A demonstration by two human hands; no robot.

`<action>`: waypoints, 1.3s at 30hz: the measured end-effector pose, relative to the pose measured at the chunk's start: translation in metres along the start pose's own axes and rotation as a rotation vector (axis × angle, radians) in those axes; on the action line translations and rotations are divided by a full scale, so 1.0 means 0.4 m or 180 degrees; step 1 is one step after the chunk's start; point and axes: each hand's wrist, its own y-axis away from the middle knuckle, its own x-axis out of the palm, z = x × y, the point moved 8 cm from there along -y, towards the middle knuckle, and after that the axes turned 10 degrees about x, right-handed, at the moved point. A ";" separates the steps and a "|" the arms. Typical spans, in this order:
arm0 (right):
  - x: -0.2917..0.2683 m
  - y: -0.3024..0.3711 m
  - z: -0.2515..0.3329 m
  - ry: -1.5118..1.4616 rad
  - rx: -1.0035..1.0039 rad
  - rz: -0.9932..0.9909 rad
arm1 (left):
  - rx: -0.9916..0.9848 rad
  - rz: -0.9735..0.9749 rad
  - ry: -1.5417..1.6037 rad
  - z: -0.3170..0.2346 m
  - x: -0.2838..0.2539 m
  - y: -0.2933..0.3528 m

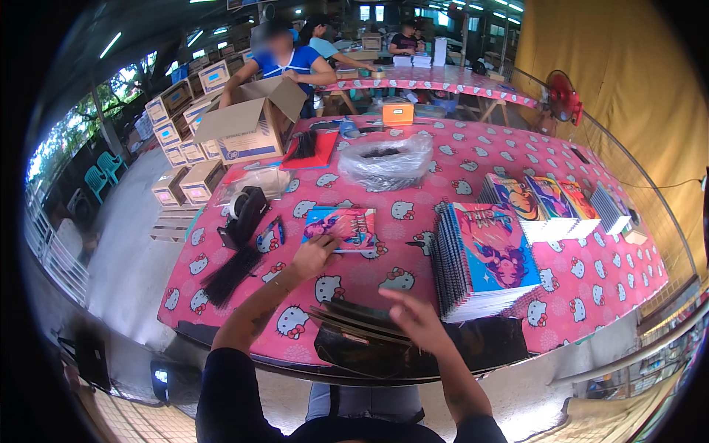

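A thin book with a pink and blue illustrated cover (360,230) lies in front of me. My left hand (316,253) rests on its lower left part, fingers laid over the cover. Off to the right, my right hand (418,322) hovers with the index finger stretched out and nothing visible in it. Beneath it, at the table's near edge, sits a dark metal device with flat plates (362,328); I cannot make out its exact kind. Beside my right hand stands a tall stack of spiral-bound notebooks (496,251) with similar covers.
Left are a black tape dispenser (244,215), a blue cutter (271,233) and black thin strands (233,277). Farther back lie a clear plastic bag (388,166) and a red folder (325,151). More notebook stacks (550,210) stand right. A person handles an open carton (255,133).
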 end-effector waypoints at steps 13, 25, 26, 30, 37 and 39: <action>0.022 -0.479 -0.362 -0.1331 0.1523 -0.0154 | -0.3064 -0.0027 0.0760 0.279 -0.016 0.038; -0.023 -0.302 -0.302 -0.0588 0.1052 -0.0770 | -0.0407 -0.0374 0.0491 -0.142 -0.142 0.054; -0.020 -0.271 -0.249 -0.0685 0.0926 -0.0664 | -0.0145 -0.0338 0.0151 -0.153 -0.132 0.067; -0.054 -0.104 -0.143 -0.0663 0.0640 -0.0457 | 0.0327 -0.0007 -0.0027 -0.204 -0.095 0.092; -0.002 0.013 -0.038 -0.0184 0.0250 -0.0194 | -0.0257 0.0442 0.0246 -0.155 -0.167 0.010; 0.012 0.008 -0.041 -0.0268 0.0199 -0.0119 | 0.0066 0.0082 0.0011 -0.147 -0.104 0.050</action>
